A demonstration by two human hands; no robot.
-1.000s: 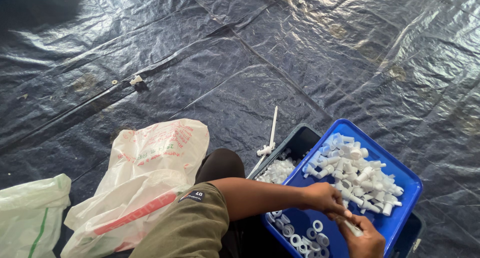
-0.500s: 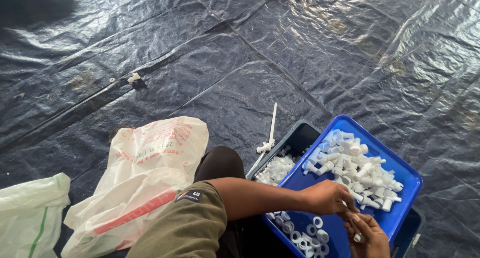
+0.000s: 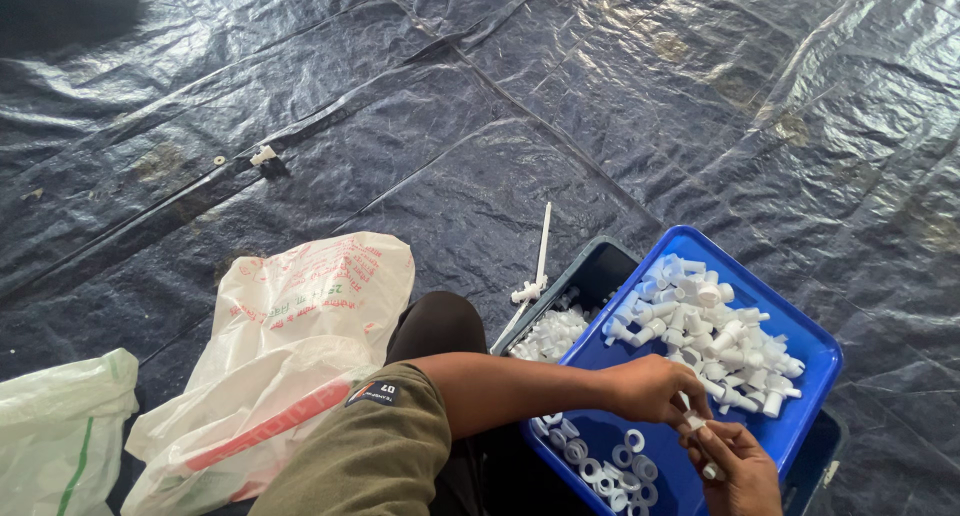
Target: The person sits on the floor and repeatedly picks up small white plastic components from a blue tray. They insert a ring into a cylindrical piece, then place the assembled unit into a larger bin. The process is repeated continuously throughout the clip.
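A: Hands?
B: Left hand (image 3: 655,389) and right hand (image 3: 742,466) meet over the blue tray (image 3: 800,416), both pinching one small white plastic fitting (image 3: 693,420).
A: Around them?
B: White fittings pile (image 3: 715,331), white rings (image 3: 605,466) in the tray; plastic bag (image 3: 300,326) beside the knee.

Blue tray (image 3: 800,348); white plastic pieces (image 3: 712,328); dark blue-black tarp (image 3: 420,96); white bag (image 3: 300,326), red print.

Both hands, left hand (image 3: 655,389) and right hand (image 3: 738,463), pinch a small white part (image 3: 694,422) over the blue tray (image 3: 800,416).
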